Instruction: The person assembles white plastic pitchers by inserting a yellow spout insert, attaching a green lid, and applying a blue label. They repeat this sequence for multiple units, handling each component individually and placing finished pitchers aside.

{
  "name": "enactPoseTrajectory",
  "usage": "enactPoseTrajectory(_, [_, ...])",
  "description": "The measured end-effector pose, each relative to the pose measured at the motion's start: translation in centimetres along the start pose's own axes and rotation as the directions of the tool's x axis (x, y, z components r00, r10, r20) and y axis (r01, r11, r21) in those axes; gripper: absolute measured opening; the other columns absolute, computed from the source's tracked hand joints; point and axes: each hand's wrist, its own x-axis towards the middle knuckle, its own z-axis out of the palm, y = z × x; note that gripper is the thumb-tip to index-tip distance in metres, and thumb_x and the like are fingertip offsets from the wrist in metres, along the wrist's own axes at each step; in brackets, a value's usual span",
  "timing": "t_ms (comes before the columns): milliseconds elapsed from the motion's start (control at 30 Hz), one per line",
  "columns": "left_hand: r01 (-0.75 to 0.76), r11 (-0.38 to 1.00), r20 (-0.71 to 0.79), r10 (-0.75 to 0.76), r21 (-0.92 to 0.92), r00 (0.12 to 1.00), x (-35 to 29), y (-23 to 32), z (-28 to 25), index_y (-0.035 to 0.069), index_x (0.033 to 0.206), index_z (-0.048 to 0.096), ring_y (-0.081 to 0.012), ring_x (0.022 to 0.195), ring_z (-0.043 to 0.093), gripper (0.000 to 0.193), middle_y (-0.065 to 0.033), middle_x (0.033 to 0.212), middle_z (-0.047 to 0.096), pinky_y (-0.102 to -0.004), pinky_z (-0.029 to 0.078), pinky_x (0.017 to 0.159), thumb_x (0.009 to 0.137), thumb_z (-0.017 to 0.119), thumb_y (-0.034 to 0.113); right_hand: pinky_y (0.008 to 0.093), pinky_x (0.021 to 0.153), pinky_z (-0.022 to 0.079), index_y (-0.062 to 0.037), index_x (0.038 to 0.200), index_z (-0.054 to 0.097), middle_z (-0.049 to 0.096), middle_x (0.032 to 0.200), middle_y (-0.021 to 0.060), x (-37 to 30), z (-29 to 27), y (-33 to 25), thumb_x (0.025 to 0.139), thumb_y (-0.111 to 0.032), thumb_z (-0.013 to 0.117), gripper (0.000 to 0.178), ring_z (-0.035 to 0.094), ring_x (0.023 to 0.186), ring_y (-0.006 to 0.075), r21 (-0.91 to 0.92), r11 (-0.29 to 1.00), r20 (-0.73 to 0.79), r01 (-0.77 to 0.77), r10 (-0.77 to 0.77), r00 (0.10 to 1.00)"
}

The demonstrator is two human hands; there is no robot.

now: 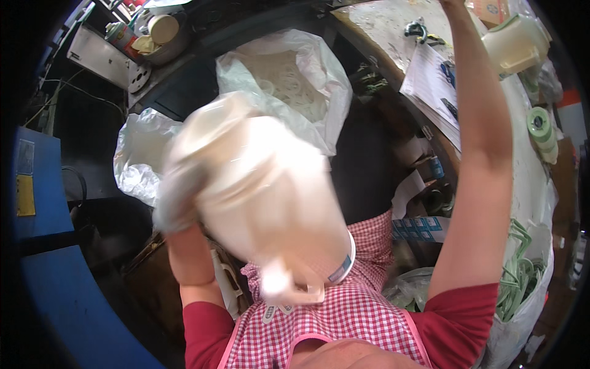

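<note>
A large white plastic pitcher [270,190], smeared by motion, hangs tilted before my apron; whether it is one piece or several stacked cannot be told. Its handle [307,289] and a rim with a blue label face my chest. My left hand [181,197], in a greyish glove, is closed on the pitcher's far left side, and its fingers are blurred. My right forearm [482,141] stretches far over the worktable [381,24]; the hand itself lies past the top edge of the picture.
Ahead stands an open white plastic bag [283,86] of pale ring-shaped pieces, with a smaller bag [144,157] to its left. The worktable bears papers [430,92], pliers [418,29], a cream pitcher [519,46] and a green tape roll [539,123]. Green handles [522,270] fill a bag at right.
</note>
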Motion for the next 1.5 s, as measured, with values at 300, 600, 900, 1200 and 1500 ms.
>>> enactPoseTrajectory(300, [-0.155,0.645,-0.433,0.652,0.748,0.622,-9.5,5.3,-4.7,-0.007,0.148,0.047,-0.034,0.131,0.059,0.101,-0.0237,0.146,0.055,-0.046,0.048,0.112,0.077,0.081,0.056,0.0471,0.086,0.057,-0.0111,0.1,0.081,0.077,0.095,0.016,-20.6,26.1,-9.9,0.091,-0.047,0.068,0.039,0.073,0.091,0.0375,0.085,0.986,0.572,0.145,-0.167,0.803])
enactPoseTrajectory(600, [-0.099,0.658,-0.403,0.565,0.746,0.72,-10.4,2.5,-3.2,0.0,0.135,0.055,-0.0363,0.131,0.06,0.092,-0.0247,0.142,0.058,-0.0474,0.053,0.109,0.06,0.097,0.032,0.0392,0.089,0.054,-0.0015,0.105,0.077,0.076,0.103,0.0172,-22.0,20.9,-12.2,0.085,-0.034,0.074,0.038,0.073,0.096,0.0329,0.278,0.946,0.55,-0.168,-0.013,0.835])
enactPoseTrajectory(900, [-0.351,0.269,0.215,0.428,0.897,0.878,-6.5,1.8,2.7,0.006,0.131,0.062,-0.0383,0.125,0.062,0.082,-0.0142,0.136,0.065,-0.051,0.047,0.109,0.061,0.098,0.031,0.0344,0.077,0.063,-0.0042,0.126,0.071,0.07,0.129,0.0202,-26.4,-11.0,-24.6,0.072,0.018,0.063,0.059,0.075,0.106,0.0355,0.821,0.534,0.517,-0.2,-0.547,0.658])
enactPoseTrajectory(1200, [-0.402,0.166,0.282,0.482,0.9,0.83,-7.5,0.8,6.1,0.006,0.131,0.062,-0.0375,0.126,0.062,0.083,-0.0137,0.134,0.066,-0.0497,0.047,0.109,0.06,0.097,0.03,0.0295,0.064,0.06,-0.0085,0.113,0.074,0.072,0.109,0.0094,-29.9,-12.4,-26.2,0.072,-0.013,0.077,0.041,0.075,0.082,0.0227,0.475,0.785,0.325,0.398,-0.577,0.749])
enactPoseTrajectory(1500, [-0.418,0.209,0.284,0.47,0.884,0.836,-8.2,0.7,6.8,0.006,0.131,0.062,-0.0383,0.123,0.063,0.085,-0.0144,0.133,0.066,-0.0497,0.047,0.109,0.056,0.099,0.025,0.0349,0.061,0.058,-0.0117,0.095,0.068,0.063,0.085,0.0047,-29.0,-13.1,-25.4,0.08,-0.014,0.073,0.017,0.071,0.078,0.0233,0.599,0.735,0.39,0.319,-0.615,0.685])
